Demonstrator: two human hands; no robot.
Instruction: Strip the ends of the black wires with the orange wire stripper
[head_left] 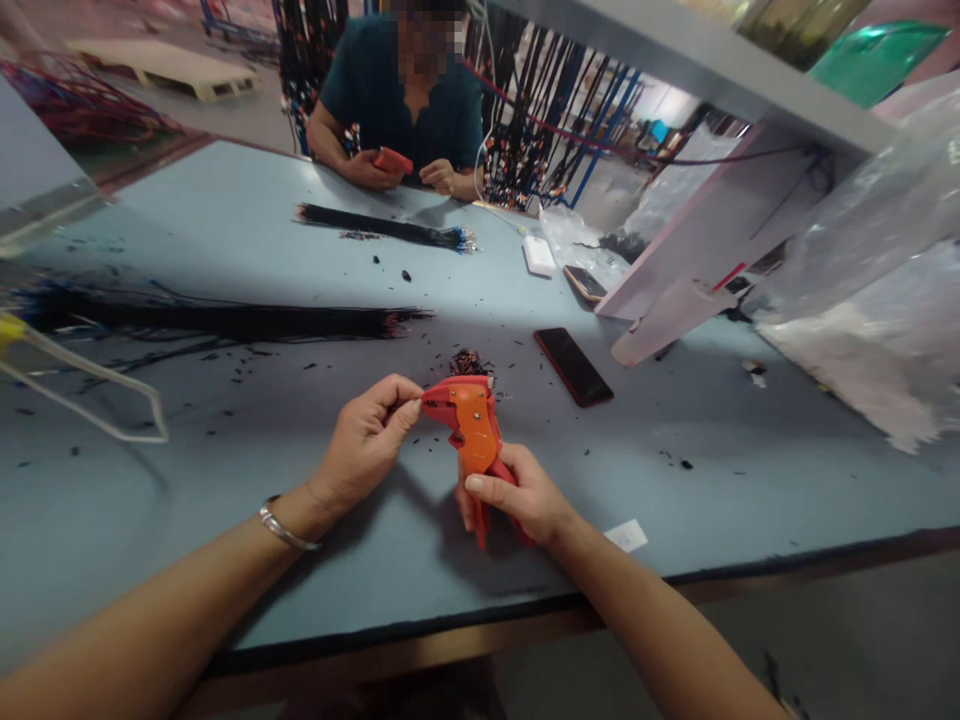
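My right hand (pixel 517 490) is wrapped round the handles of a red and orange wire stripper (pixel 475 425), whose jaws point left. Thumb and fingers of my left hand (pixel 375 430) are pinched together at the tip of those jaws; what they hold is too small to make out. Just behind the tool lies a small heap of dark and reddish scraps (pixel 469 362). A long bundle of black wires (pixel 247 320) rests on the grey-blue table (pixel 300 590), to the left and beyond my left hand.
Across the table a person (pixel 405 110) holds a red object near a second wire bundle (pixel 382 225). A black phone (pixel 574 367) lies right of the tool. A bent white frame (pixel 142 437) stands at left, plastic bags (pixel 870 300) at right.
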